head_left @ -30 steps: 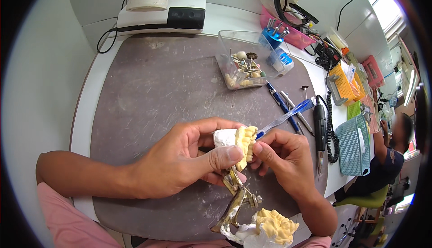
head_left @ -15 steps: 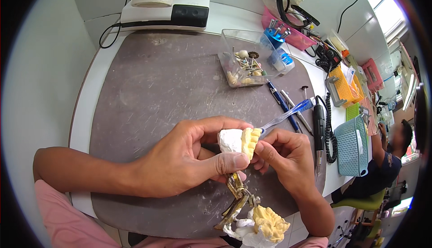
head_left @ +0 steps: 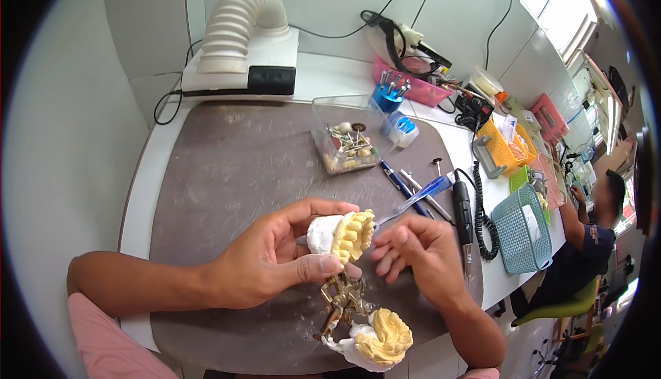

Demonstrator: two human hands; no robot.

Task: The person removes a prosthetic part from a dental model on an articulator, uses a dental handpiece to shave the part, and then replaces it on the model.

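Observation:
My left hand (head_left: pixel 268 262) grips a dental cast of yellow teeth (head_left: pixel 351 236) on a white plaster base (head_left: pixel 322 233), mounted on a brass articulator (head_left: pixel 341 296) that hangs below. The second cast (head_left: pixel 382 338), yellow on white, is at the articulator's lower end, near the mat's front edge. My right hand (head_left: pixel 423 262) is just right of the held cast, fingers loosely curled and apart, holding nothing that I can see. A clear blue-tinted toothbrush (head_left: pixel 430 190) extends behind the held cast, over two pens (head_left: pixel 399 187); its head is partly hidden.
A white extraction unit (head_left: pixel 200 83) with ribbed hose, clear box of burs (head_left: pixel 348 148), blue bur stand (head_left: pixel 387 97), pink basket (head_left: pixel 427 88), black handpiece (head_left: pixel 463 214), yellow basket (head_left: pixel 509 152) and light-blue basket (head_left: pixel 523 238) line the bench (head_left: pixel 138 241). A seated person (head_left: pixel 585 255) works at right.
My right hand has come away from the held cast, fingers loosening. My left hand has tilted the cast so more of its biting surface shows. The whole view has shifted, showing more wall.

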